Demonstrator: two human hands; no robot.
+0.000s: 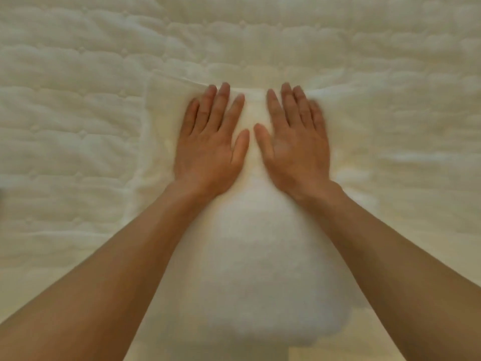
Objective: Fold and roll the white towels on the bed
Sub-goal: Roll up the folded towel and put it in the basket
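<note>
Both your hands are flat on the towel (260,256), palms down. Your left hand (210,142) sits just left of centre, fingers straight and a bit spread. Your right hand (294,144) pretty much mirrors it just right of centre. The thumbs point in at each other, near but apart, with a thin strip of towel showing between them. Neither hand is gripping anything; both are wide and just pressing on the cloth.

The towel's laid out mid-frame on the bed (65,126). It runs from a far edge right at your fingertips down between your bare forearms to the bottom of the frame. Its left edge shows as a clear line left of your left hand. The right side is blurry, white on white, so I can't tell where it ends. The lower part between your arms looks puffier, but it's too soft to say how it's layered.

The quilted bed cover, in puffy stitched rows, fills the top, left and right of the frame.
</note>
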